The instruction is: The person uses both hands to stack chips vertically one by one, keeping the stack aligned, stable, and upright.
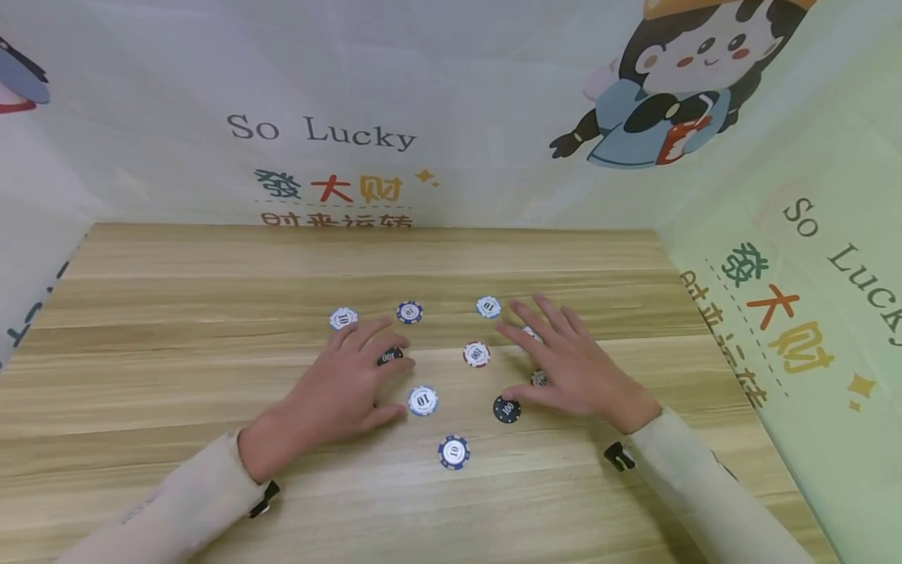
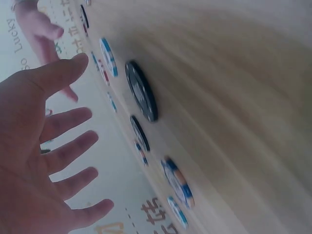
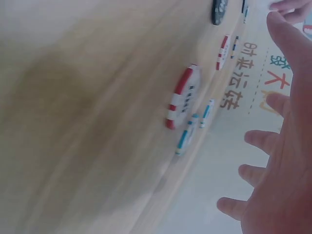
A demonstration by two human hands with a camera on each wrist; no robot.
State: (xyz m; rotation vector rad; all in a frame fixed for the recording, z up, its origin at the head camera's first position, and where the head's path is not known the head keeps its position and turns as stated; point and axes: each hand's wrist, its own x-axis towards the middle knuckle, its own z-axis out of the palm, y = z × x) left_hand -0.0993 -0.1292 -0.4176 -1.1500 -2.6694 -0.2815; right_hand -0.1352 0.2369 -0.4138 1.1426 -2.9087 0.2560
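Several poker chips lie flat and scattered on the wooden table. My left hand is held over the left side of the group, fingers spread. A black chip shows between its fingers, and a light-blue-edged chip lies off the thumb. Over the right side is my right hand, also spread. Its thumb is near another black chip, and it partly covers two more chips. A red-edged chip lies between the hands. Both wrist views show the palms raised off the table, holding nothing.
A blue-edged chip lies nearest the front. At the back are another blue-edged chip and light-blue-edged chips at left and right. A printed cloth stands behind the wooden table and along its sides.
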